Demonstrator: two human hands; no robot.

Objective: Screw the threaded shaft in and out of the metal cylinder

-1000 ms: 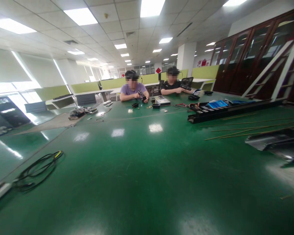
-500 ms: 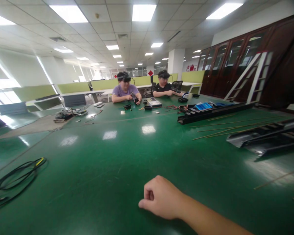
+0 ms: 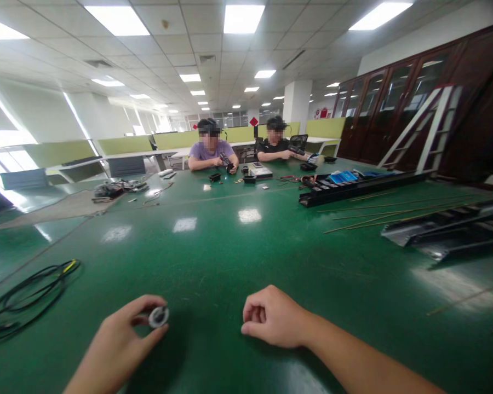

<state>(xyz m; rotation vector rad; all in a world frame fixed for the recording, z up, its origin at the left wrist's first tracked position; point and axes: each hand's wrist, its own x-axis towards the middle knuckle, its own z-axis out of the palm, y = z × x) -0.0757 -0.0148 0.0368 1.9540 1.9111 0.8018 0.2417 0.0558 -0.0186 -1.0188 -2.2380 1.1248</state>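
Observation:
My left hand (image 3: 125, 339) is raised over the near side of the green table (image 3: 213, 257). Between its thumb and fingers it pinches a small round piece (image 3: 159, 317) with a pale ring-shaped rim and a dark middle; its exact kind cannot be made out. To the right, my right hand (image 3: 277, 317) is at the table with its fingers curled into a loose fist. A hollow shows between those fingers and the thumb, and no object is visible in it. The two hands are apart, with bare green tabletop between them.
A coiled black cable (image 3: 36, 298) lies at the left. Black metal channels (image 3: 447, 235) and thin rods (image 3: 365, 224) lie at the right. Across the table sit two people, a purple shirt (image 3: 199, 153) and a black shirt (image 3: 267, 146), handling dark devices. A stepladder (image 3: 435, 131) stands behind.
My left hand has come into view from the lower left, holding the small round piece. My right hand has shifted slightly right and up, still curled.

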